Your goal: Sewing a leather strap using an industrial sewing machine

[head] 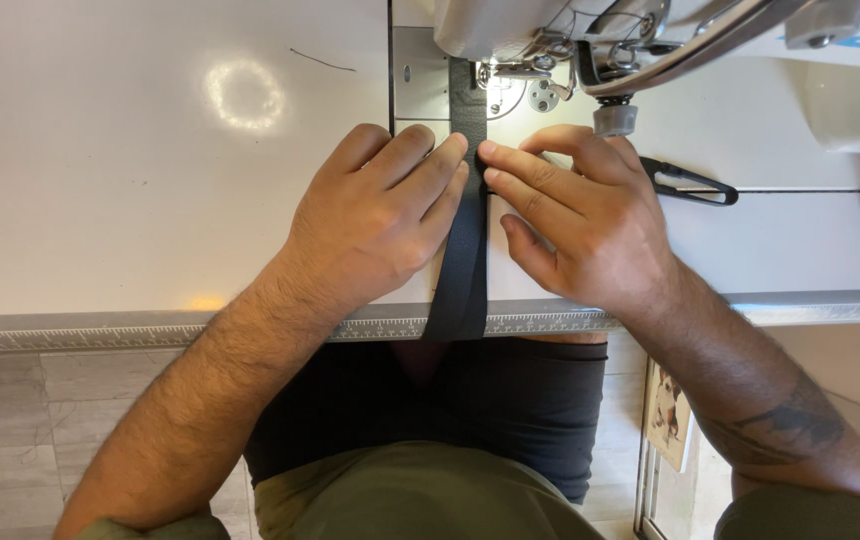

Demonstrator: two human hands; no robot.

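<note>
L hand (375, 215) is lying palm down on the table (130, 200), fingers together & slightly curled, fingertips pressing on the left edge of the strap (466, 230); not wrapped around it, just pinning it flat. R hand (580, 215) is sitting opposite, index & middle fingers stretched out w/ tips touching the strap's right edge, thumb tucked under & pointing at the strap, other fingers curled loosely. Can't tell if the thumb is pinching anything.

Strap is black webbing running btwn both hands, going straight up from the table's front edge, past the fingertips, to under the sewing machine (590, 40) head just beyond the hands. Its lower end is hanging over the ruler (150, 332) strip along the table edge, near the wrists.

Black snips (690, 183) are lying on the table just right of the R hand, behind its knuckles, not touching it. Metal needle plate (418, 75) is sitting just beyond the L fingertips, left of the strap.
</note>
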